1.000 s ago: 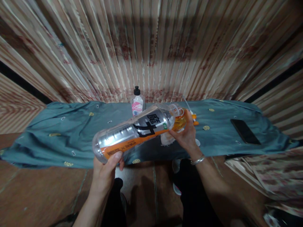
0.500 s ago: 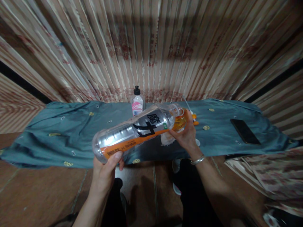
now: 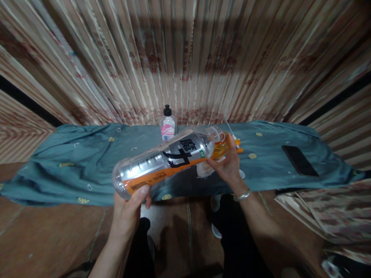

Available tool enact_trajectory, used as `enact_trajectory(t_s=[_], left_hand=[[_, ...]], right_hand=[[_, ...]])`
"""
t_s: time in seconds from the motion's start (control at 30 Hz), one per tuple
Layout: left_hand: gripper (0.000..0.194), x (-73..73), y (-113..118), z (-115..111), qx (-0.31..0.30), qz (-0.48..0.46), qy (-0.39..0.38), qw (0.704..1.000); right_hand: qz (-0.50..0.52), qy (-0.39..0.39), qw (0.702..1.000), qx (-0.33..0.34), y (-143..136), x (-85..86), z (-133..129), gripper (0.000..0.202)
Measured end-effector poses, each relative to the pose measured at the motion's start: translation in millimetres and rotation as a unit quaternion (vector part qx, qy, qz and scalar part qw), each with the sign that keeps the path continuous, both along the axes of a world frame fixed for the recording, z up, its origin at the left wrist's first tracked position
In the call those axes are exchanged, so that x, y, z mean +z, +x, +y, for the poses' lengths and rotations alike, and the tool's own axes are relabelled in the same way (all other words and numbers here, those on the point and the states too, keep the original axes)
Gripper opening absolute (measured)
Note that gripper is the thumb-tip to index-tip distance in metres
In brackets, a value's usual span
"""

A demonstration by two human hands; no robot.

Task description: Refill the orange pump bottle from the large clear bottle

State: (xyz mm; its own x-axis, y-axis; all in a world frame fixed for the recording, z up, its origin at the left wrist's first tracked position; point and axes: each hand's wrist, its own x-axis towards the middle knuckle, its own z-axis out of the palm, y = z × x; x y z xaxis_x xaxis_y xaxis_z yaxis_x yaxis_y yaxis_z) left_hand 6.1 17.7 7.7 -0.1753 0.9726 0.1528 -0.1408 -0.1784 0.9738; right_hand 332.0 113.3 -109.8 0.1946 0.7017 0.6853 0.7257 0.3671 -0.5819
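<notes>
My left hand (image 3: 131,204) grips the base end of a large clear bottle (image 3: 165,160) with a silver and orange label. The bottle lies tilted, its open neck to the right and a little higher than its base. My right hand (image 3: 228,164), with a bracelet at the wrist, is closed around a small clear container (image 3: 220,150) of amber liquid. The bottle's mouth meets the container's rim. Beneath them, a whitish crumpled thing (image 3: 205,169) shows in part.
A pink-labelled bottle with black cap (image 3: 168,129) stands at the back of the green cloth (image 3: 95,162). Orange and white pieces (image 3: 238,146) lie beside my right hand. A black phone (image 3: 300,161) rests at the right. Pleated curtain (image 3: 185,58) hangs behind.
</notes>
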Motion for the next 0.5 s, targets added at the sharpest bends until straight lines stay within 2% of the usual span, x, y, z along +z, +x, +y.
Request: enact_trajectory(t_s=[0.5], left_hand=[[0.054, 1.9, 2.7, -0.7, 0.002, 0.003, 0.01, 1.0]], right_hand=[[-0.009, 0.014, 1.0, -0.004, -0.2, 0.2, -0.1, 0.124]])
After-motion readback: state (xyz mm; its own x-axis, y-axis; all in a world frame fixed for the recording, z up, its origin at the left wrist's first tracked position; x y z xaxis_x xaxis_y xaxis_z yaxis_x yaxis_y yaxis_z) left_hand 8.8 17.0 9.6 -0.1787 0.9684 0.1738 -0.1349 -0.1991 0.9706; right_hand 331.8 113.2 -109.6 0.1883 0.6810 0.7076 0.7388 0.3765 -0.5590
